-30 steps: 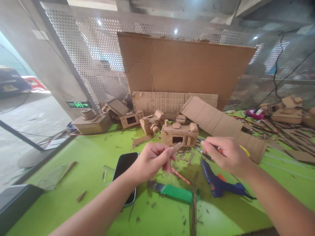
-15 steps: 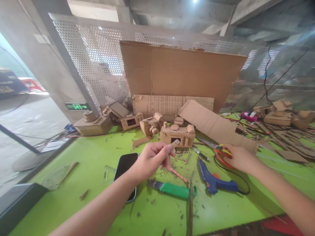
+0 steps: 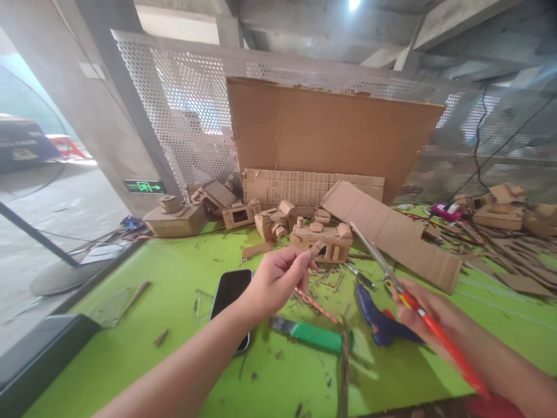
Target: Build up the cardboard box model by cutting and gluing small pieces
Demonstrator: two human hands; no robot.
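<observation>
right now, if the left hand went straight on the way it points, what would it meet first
Probably the brown, boxy cardboard camera model, beyond the small tan cardboard strip pinched in the left hand; with one view, the depth of the gap is unclear.

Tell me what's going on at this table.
A person is working with both hands over a green table. The left hand pinches a small cardboard piece before a cardboard camera model. The right hand holds red-handled scissors up off the table, not touching the piece. A blue glue gun and a green-handled knife lie nearby.
</observation>
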